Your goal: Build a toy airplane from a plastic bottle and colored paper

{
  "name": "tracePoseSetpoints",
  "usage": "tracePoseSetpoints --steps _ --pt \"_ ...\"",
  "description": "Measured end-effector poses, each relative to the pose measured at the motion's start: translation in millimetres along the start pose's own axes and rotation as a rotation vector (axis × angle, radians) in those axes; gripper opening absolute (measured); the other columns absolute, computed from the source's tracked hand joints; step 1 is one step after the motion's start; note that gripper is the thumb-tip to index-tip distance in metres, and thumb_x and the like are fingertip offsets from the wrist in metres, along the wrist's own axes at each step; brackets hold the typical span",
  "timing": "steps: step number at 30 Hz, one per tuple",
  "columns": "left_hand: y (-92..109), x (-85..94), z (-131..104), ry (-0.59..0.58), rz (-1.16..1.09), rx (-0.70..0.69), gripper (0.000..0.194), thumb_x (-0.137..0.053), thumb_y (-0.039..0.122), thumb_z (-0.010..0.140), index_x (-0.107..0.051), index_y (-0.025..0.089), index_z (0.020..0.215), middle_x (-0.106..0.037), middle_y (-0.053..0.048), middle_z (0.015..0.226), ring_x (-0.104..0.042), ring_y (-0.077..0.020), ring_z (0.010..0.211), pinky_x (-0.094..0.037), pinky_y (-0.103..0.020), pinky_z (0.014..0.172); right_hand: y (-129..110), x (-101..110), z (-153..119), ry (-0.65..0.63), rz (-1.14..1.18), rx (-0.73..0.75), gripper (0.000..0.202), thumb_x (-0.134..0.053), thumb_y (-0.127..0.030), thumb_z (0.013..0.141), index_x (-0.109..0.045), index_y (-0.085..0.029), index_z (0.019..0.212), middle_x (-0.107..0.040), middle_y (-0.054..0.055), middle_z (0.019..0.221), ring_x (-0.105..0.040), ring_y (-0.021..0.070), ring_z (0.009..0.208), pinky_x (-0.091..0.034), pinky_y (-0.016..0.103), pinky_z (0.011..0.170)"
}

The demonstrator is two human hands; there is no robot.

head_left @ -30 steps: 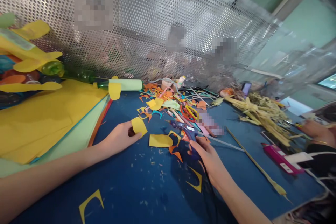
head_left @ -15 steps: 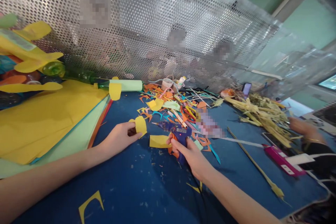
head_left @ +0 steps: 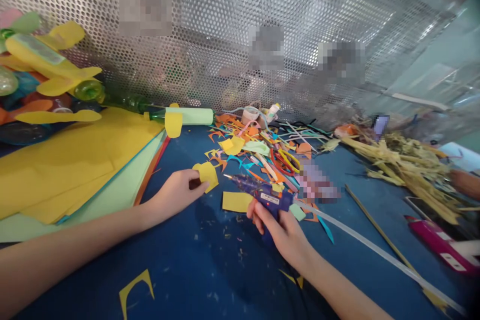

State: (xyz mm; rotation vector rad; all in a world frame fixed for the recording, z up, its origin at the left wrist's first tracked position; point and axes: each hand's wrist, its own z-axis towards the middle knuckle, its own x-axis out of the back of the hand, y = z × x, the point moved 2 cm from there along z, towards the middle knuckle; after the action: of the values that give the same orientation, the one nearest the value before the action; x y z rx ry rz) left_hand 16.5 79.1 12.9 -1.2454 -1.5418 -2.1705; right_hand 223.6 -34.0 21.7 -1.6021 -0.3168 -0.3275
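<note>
The right hand (head_left: 279, 225) partly hides the blue glue gun's (head_left: 270, 198) handle.

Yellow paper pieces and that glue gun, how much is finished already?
Looks done: pale green paper is on the green bottle. In hand: the left hand holds a yellow piece; the right hand holds the glue gun, its tip near that piece but not touching. Seems left: another yellow piece lies flat on the table, apparently unglued.

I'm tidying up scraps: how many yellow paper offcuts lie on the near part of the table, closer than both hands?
2: an arched offcut at the lower left, and a thin offcut just below the right hand. The arms may hide more.
</note>
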Motion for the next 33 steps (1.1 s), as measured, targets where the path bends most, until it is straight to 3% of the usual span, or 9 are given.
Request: tracePoseSetpoints --steps 4,11,16,33 --pt "0.6 0.5 -0.4 0.006 -0.036 -0.015 0.027 -0.048 0.037 0.08 -0.064 0.016 0.072 -0.062 -0.002 0.071 -0.056 -0.0159 0.063 -0.04 -0.024 0.057 -2.2 1.0 -2.6 0.039 -0.175 -0.004 0.038 -0.038 -0.048 0.088 -0.058 -0.017 0.076 -0.046 -0.002 0.057 -0.049 0.0136 0.056 -0.038 0.025 0.056" --pt "2.8 0.7 -1.0 0.019 -0.063 -0.018 0.024 -0.05 0.035 0.079 -0.065 0.017 0.073 -0.062 -0.003 0.074 -0.056 -0.0163 0.066 -0.042 -0.025 0.06 -8.4 -10.7 -0.8 -0.01 -0.331 0.024 0.033 -0.04 -0.043 0.088 -0.058 -0.019 0.072 -0.056 0.0 0.063 -0.055 0.0151 0.061 -0.041 0.025 0.061" --pt "2.7 -0.3 -0.7 0.008 -0.072 -0.028 0.024 -0.05 0.034 0.08 -0.065 0.017 0.076 -0.063 -0.004 0.076 -0.057 -0.0165 0.067 -0.042 -0.024 0.06 -13.8 -17.2 2.6 -0.017 -0.388 0.083 0.031 -0.04 -0.04 0.088 -0.058 -0.019 0.072 -0.063 0.002 0.071 -0.058 0.0177 0.07 -0.043 0.027 0.066" --pt "1.3 -1.3 0.5 0.01 -0.096 -0.022 0.023 -0.052 0.034 0.079 -0.067 0.017 0.08 -0.065 -0.004 0.077 -0.059 -0.0175 0.068 -0.044 -0.025 0.061 -17.4 -21.7 7.6 -0.032 -0.446 0.09 0.035 -0.039 -0.041 0.088 -0.056 -0.02 0.065 -0.057 0.001 0.06 -0.055 0.0162 0.059 -0.042 0.026 0.059"
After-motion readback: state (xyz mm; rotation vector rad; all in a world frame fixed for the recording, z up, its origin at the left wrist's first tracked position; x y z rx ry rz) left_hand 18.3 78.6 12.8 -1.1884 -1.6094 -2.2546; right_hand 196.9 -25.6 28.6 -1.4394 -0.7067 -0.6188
